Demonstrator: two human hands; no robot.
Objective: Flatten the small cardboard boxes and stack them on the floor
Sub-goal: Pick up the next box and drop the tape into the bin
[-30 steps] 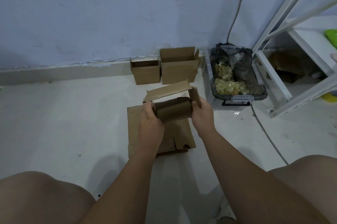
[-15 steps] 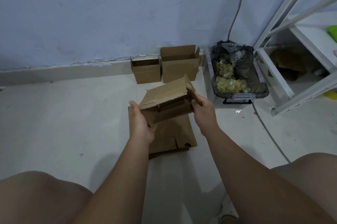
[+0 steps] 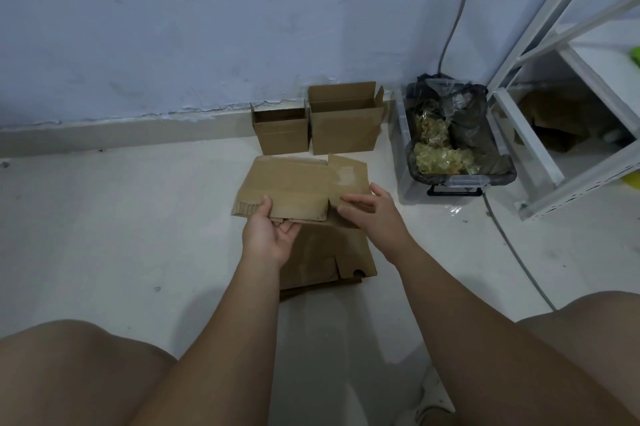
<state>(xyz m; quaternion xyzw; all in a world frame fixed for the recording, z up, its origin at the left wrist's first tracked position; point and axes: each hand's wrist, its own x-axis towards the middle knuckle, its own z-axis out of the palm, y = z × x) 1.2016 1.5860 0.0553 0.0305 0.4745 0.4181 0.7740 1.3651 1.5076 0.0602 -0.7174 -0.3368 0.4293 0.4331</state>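
Observation:
A flattened brown cardboard box (image 3: 298, 188) hangs just above the floor at the centre. My left hand (image 3: 270, 235) grips its near left edge, thumb on top and fingers underneath. On its right part lies my right hand (image 3: 372, 212), fingers straight and pressing the cardboard. Under the box a stack of flattened boxes (image 3: 323, 261) lies on the white floor, partly hidden by my hands. Two small open boxes stand against the wall: a lower one (image 3: 281, 131) on the left and a taller one (image 3: 344, 122) to its right.
A clear plastic bin (image 3: 457, 179) lined with a black bag and holding yellowish scraps stands right of the boxes. A white metal rack (image 3: 540, 134) fills the right side. A grey cable (image 3: 516, 252) runs down the wall and across the floor. My knees frame the bottom.
The box was half open and tilted in both hands; now it is pressed flat. My right hand has moved from its right end onto its top face.

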